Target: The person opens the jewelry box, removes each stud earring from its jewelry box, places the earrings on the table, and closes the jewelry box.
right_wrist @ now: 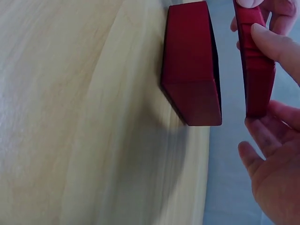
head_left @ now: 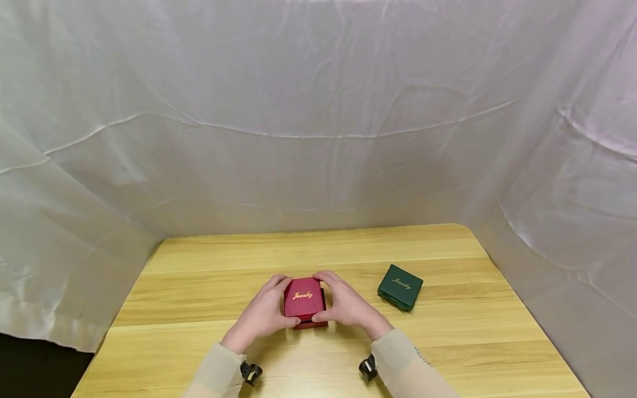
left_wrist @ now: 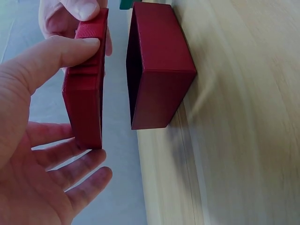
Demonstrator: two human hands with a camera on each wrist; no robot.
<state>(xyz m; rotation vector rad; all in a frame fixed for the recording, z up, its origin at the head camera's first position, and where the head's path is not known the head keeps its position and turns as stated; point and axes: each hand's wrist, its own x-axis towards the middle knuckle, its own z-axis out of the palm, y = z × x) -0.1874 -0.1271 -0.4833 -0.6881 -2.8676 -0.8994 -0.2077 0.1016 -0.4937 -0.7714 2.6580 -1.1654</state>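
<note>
A red lid [head_left: 302, 304] with gold "Jewelry" lettering is held between my two hands. Below it, apart by a gap, the red box base [left_wrist: 164, 42] rests on the table with its open side up. My left hand [head_left: 261, 314] grips the lid's left side, thumb on the ribbed front edge [left_wrist: 86, 70] and fingers around the far edge. On the other side my right hand [head_left: 350, 304] grips the lid the same way, its thumb close to the left thumb. The inside of the base [right_wrist: 190, 51] is hidden by its walls and the lid.
To the right on the wooden table [head_left: 199, 298] lies a closed green box [head_left: 400, 287] with gold "Jewelry" lettering, turned at an angle. Grey-white cloth [head_left: 318, 171] hangs behind the table and at both sides.
</note>
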